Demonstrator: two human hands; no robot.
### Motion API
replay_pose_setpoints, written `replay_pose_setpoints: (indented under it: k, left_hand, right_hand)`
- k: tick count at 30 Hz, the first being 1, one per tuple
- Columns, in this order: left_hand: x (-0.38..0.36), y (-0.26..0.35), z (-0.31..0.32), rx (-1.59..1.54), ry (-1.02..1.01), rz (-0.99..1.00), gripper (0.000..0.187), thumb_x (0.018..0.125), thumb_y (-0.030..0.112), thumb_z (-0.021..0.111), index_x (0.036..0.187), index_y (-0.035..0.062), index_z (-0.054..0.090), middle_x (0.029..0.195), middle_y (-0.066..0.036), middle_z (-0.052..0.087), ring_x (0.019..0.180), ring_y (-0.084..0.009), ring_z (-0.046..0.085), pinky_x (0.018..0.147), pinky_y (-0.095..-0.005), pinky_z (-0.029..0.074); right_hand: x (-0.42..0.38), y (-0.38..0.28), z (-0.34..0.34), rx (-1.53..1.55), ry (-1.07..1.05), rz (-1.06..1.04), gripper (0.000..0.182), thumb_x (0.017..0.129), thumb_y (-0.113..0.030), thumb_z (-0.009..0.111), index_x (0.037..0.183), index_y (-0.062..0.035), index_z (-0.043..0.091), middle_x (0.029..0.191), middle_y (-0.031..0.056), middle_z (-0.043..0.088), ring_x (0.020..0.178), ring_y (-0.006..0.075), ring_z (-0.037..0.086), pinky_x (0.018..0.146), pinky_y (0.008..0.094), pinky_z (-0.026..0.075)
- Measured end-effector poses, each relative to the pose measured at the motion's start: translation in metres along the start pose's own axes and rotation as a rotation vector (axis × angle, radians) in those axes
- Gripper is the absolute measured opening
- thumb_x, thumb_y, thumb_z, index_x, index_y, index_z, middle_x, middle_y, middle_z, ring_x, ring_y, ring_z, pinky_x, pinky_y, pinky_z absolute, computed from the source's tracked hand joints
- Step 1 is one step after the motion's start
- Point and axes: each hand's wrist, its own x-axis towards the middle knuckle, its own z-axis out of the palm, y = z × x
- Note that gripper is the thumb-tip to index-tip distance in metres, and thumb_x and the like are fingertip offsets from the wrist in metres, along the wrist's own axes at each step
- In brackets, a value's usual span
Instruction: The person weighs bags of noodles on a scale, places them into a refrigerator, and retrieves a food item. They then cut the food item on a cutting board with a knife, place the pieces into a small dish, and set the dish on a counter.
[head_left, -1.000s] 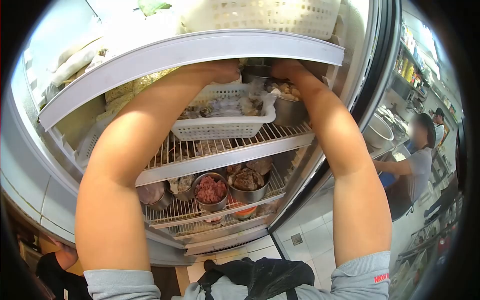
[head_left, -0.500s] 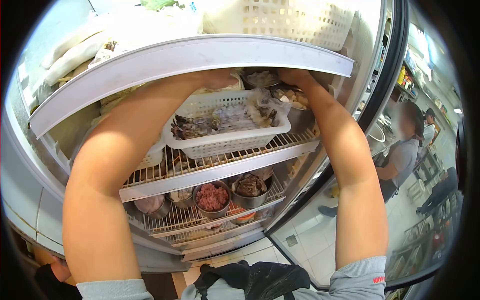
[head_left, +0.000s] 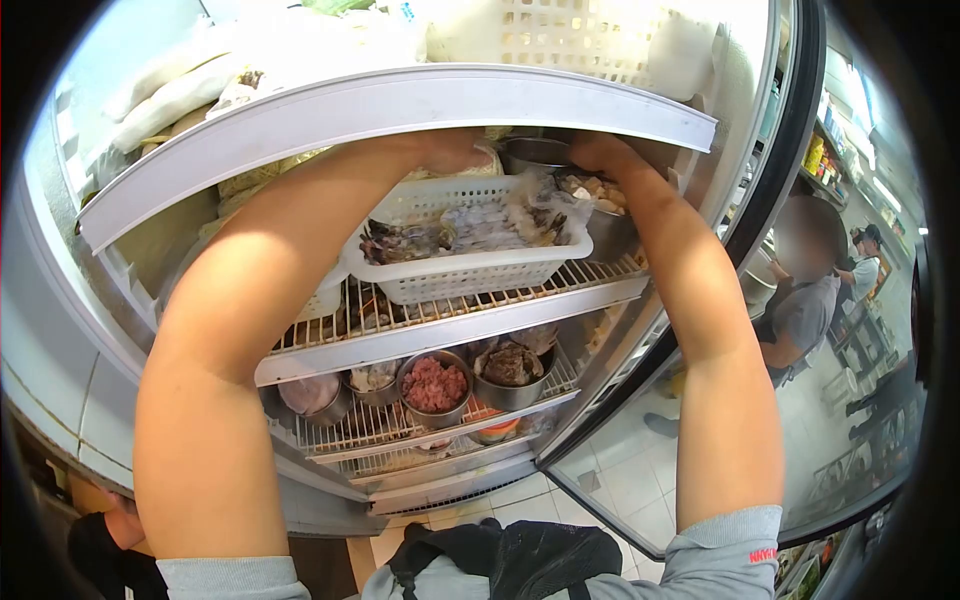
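Both my arms reach into an upright fridge, under the white front edge of a shelf (head_left: 400, 103). My left hand (head_left: 455, 152) is partly hidden by that edge, left of a metal bowl (head_left: 535, 152). My right hand (head_left: 600, 152) is at the bowl's right side, its fingers mostly out of sight. Whether either hand grips the bowl cannot be made out. In front of them a white perforated basket (head_left: 470, 285) holds shellfish or shrimp and a clear plastic bag. A metal container of pale chunks (head_left: 597, 192) stands beside my right forearm.
Lower on a wire rack are metal bowls of ground red meat (head_left: 435, 386) and dark brown food (head_left: 510, 365). The open glass door (head_left: 740, 400) is on the right, with a person in grey (head_left: 800, 310) beyond it. Another person's arm (head_left: 122, 525) shows at lower left.
The view has shifted slightly, so the shelves sit further right. The metal bowl between my hands now shows more of its rim and inner wall. The person beyond the door has moved a little.
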Motion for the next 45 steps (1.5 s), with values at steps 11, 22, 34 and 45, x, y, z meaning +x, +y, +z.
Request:
replay_pose_setpoints:
  k: [11, 22, 34, 45]
  left_hand:
    - [-0.086, 0.045, -0.059, -0.321, -0.072, -0.255, 0.072, 0.095, 0.066, 0.027, 0.144, 0.0153, 0.041, 0.148, -0.014, 0.041, 0.136, -0.0311, 0.038, 0.114, -0.0414, 0.028]
    - [-0.206, 0.137, -0.085, -0.398, 0.307, 0.248, 0.053, 0.083, 0.022, 0.066, 0.132, 0.0052, 0.053, 0.14, -0.018, 0.049, 0.134, -0.0342, 0.041, 0.112, -0.0426, 0.029]
    - [-0.338, 0.233, 0.098, -1.312, -0.332, 0.465, 0.055, 0.084, 0.02, 0.072, 0.131, 0.0009, 0.052, 0.128, -0.017, 0.058, 0.119, -0.0275, 0.055, 0.101, -0.0373, 0.042]
    - [-0.456, 0.419, 0.284, -1.852, -0.495, -0.584, 0.036, 0.094, 0.019, 0.062, 0.124, 0.0002, 0.055, 0.106, -0.01, 0.066, 0.093, -0.0155, 0.064, 0.079, -0.0273, 0.05]
  right_hand:
    - [-0.062, -0.025, -0.085, 0.313, 0.391, -0.076, 0.026, 0.084, -0.017, 0.05, 0.098, -0.0036, 0.067, 0.098, 0.0205, 0.067, 0.092, 0.0399, 0.062, 0.086, 0.0471, 0.047]
    - [-0.388, -0.099, -0.131, 0.966, 0.687, -0.148, 0.031, 0.084, -0.018, 0.067, 0.11, -0.0028, 0.06, 0.104, 0.0146, 0.064, 0.096, 0.0321, 0.061, 0.087, 0.0393, 0.049]
    - [-0.688, 0.088, -0.208, 0.937, 1.196, 0.918, 0.034, 0.099, -0.026, 0.052, 0.119, 0.0013, 0.051, 0.104, 0.0166, 0.067, 0.086, 0.0212, 0.066, 0.073, 0.0327, 0.052]
    - [-0.772, 0.308, -0.178, 1.495, 1.143, 1.149, 0.089, 0.094, -0.065, 0.03, 0.145, 0.0081, 0.024, 0.152, 0.0232, 0.027, 0.143, 0.0317, 0.023, 0.117, 0.044, 0.015]
